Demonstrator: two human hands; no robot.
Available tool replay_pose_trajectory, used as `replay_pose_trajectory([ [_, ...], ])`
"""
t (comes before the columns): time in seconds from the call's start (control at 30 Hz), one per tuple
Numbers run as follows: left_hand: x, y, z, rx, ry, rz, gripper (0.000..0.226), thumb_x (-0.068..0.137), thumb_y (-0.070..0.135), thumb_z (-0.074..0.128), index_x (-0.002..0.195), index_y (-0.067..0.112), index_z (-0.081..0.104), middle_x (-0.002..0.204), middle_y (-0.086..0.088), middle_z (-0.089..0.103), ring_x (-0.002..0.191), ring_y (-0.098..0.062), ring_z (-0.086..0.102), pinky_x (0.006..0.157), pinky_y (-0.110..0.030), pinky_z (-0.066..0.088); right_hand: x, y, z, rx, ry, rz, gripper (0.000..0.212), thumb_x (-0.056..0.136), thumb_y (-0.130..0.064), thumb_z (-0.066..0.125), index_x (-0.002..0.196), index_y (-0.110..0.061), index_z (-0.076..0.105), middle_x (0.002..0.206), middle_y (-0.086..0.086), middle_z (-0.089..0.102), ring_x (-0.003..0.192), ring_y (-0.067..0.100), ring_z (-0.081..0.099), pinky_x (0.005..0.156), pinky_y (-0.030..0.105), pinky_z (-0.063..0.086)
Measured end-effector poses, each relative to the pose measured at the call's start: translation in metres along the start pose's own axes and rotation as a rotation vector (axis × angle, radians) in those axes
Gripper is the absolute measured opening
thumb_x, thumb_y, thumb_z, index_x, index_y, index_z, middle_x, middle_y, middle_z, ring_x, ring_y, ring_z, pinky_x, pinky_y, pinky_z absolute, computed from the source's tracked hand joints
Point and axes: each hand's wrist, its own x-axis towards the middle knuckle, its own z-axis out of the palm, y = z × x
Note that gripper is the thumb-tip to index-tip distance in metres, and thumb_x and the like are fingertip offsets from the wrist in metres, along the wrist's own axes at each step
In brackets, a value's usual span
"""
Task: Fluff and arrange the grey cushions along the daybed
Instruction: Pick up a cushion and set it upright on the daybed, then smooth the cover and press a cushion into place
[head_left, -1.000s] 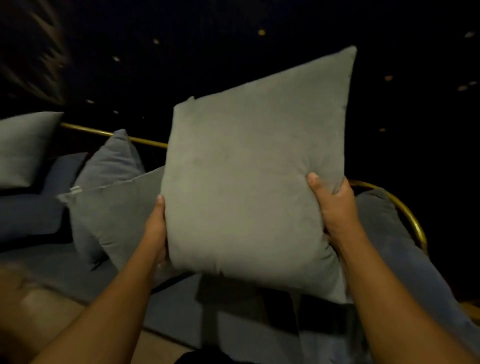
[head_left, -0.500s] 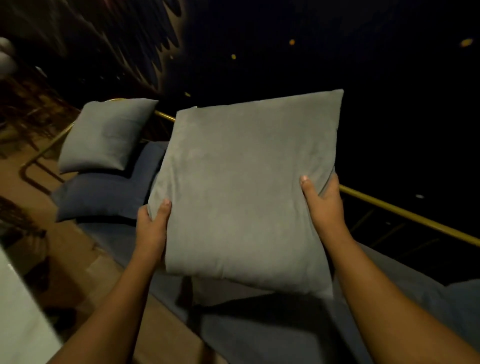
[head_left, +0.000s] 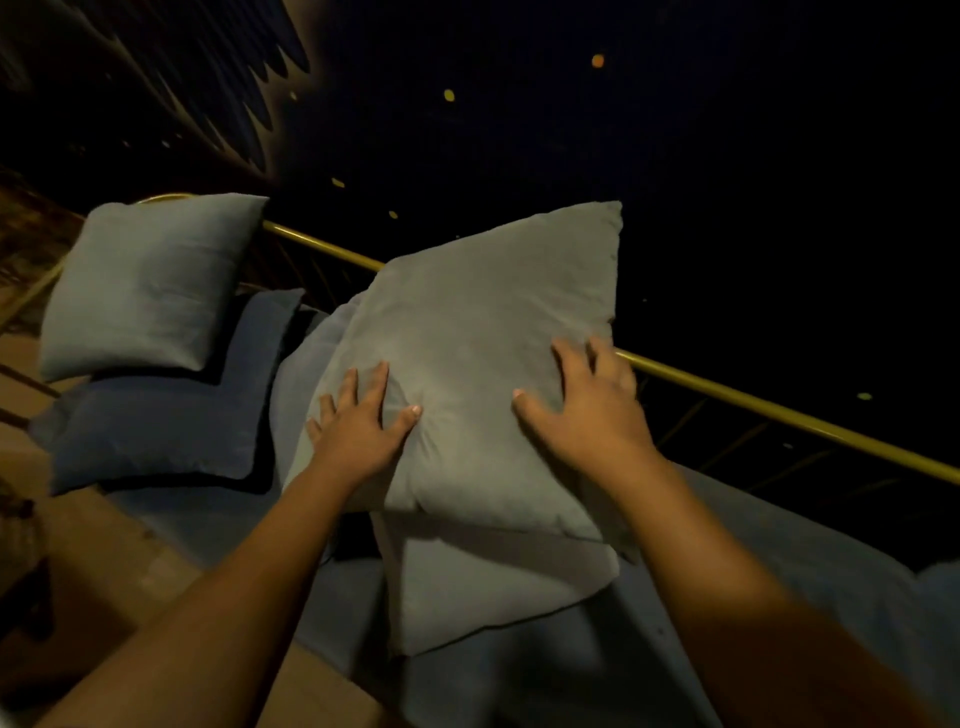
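A grey cushion (head_left: 483, 332) leans against the daybed's gold back rail (head_left: 779, 410), resting on top of another grey cushion (head_left: 493, 587) that lies on the mattress. My left hand (head_left: 358, 421) lies flat on its lower left face with fingers spread. My right hand (head_left: 582, 400) presses flat on its right side, fingers apart. Neither hand grips it. A lighter grey cushion (head_left: 150, 280) stands at the far left end, above a dark blue cushion (head_left: 161, 410).
The blue-grey mattress (head_left: 753, 561) runs from left to lower right. Beyond the rail is darkness with small lights. A brown floor (head_left: 104, 571) lies at the lower left, with dark objects at the left edge.
The cushion I held up by its sides has come down onto the daybed against the rail. Both hands let go of its edges and now lie flat on its face.
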Motion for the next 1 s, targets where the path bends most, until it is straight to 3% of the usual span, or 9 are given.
replay_pose_trajectory([
  [0.1, -0.009, 0.017, 0.007, -0.048, 0.061, 0.087, 0.069, 0.083, 0.064, 0.034, 0.145, 0.046, 0.009, 0.161, -0.006, 0.003, 0.143, -0.045, 0.005, 0.115, -0.058, 0.009, -0.008, 0.01, 0.023, -0.046, -0.109, 0.006, 0.087, 0.081, -0.067, 0.047, 0.148, -0.038, 0.002, 0.161, -0.001, -0.011, 0.146, 0.034, -0.006, 0.118, 0.05, 0.012],
  [0.2, -0.029, 0.037, 0.021, 0.046, 0.043, 0.261, 0.069, 0.081, 0.064, 0.03, 0.143, 0.049, 0.007, 0.161, -0.003, -0.003, 0.145, -0.041, -0.004, 0.115, -0.058, 0.0, -0.004, 0.027, 0.029, 0.005, -0.172, 0.043, 0.088, 0.081, -0.063, 0.052, 0.148, -0.039, 0.0, 0.161, -0.002, -0.012, 0.147, 0.034, -0.007, 0.119, 0.049, 0.01],
  [0.3, -0.044, 0.055, 0.032, 0.101, 0.015, 0.262, 0.077, 0.076, 0.068, 0.034, 0.144, 0.048, 0.004, 0.161, -0.004, -0.008, 0.145, -0.041, -0.01, 0.113, -0.06, 0.0, -0.014, 0.044, 0.019, 0.068, -0.163, 0.028, 0.086, 0.081, -0.057, 0.058, 0.148, -0.039, 0.007, 0.162, -0.002, -0.005, 0.147, 0.033, 0.001, 0.119, 0.046, 0.013],
  [0.4, -0.057, 0.078, 0.03, 0.023, 0.023, 0.195, 0.078, 0.077, 0.059, 0.046, 0.145, 0.039, 0.015, 0.161, -0.008, -0.004, 0.144, -0.043, -0.005, 0.114, -0.061, 0.005, -0.035, 0.065, -0.001, 0.137, -0.095, 0.034, 0.08, 0.083, -0.05, 0.06, 0.149, -0.033, 0.017, 0.161, 0.002, 0.008, 0.146, 0.032, 0.012, 0.118, 0.044, 0.019],
  [0.5, -0.074, 0.111, 0.031, 0.016, 0.059, 0.298, 0.064, 0.083, 0.048, 0.053, 0.141, 0.029, 0.033, 0.159, -0.013, 0.008, 0.144, -0.043, 0.003, 0.114, -0.06, 0.01, -0.064, 0.097, -0.02, 0.213, -0.019, 0.086, 0.072, 0.086, -0.046, 0.06, 0.147, -0.029, 0.026, 0.158, 0.004, 0.018, 0.144, 0.028, 0.02, 0.116, 0.042, 0.024],
  [0.63, -0.113, 0.17, 0.054, -0.031, 0.035, 0.484, 0.06, 0.077, 0.05, 0.044, 0.132, 0.027, 0.046, 0.155, -0.012, 0.021, 0.144, -0.04, 0.009, 0.115, -0.057, 0.008, -0.112, 0.154, -0.046, 0.26, 0.041, 0.184, 0.062, 0.088, -0.043, 0.059, 0.143, -0.027, 0.035, 0.153, 0.004, 0.026, 0.14, 0.025, 0.028, 0.114, 0.039, 0.029],
  [0.8, -0.173, 0.253, 0.122, -0.095, -0.173, 0.701, 0.067, 0.074, 0.06, 0.036, 0.131, 0.027, 0.048, 0.153, -0.01, 0.028, 0.144, -0.035, 0.016, 0.116, -0.051, 0.018, -0.19, 0.251, -0.076, 0.288, 0.216, 0.39, 0.055, 0.085, -0.028, 0.066, 0.135, -0.013, 0.047, 0.14, 0.014, 0.044, 0.129, 0.029, 0.043, 0.106, 0.029, 0.03],
  [1.0, -0.254, 0.37, 0.232, -0.117, -0.589, 0.834, 0.07, 0.075, 0.057, 0.044, 0.133, 0.018, 0.046, 0.144, -0.011, 0.039, 0.135, -0.027, 0.035, 0.113, -0.033, 0.027, -0.299, 0.392, -0.091, 0.398, 0.355, 0.735, 0.046, 0.086, -0.019, 0.065, 0.127, -0.003, 0.052, 0.126, 0.019, 0.054, 0.116, 0.035, 0.053, 0.102, 0.042, 0.038],
])
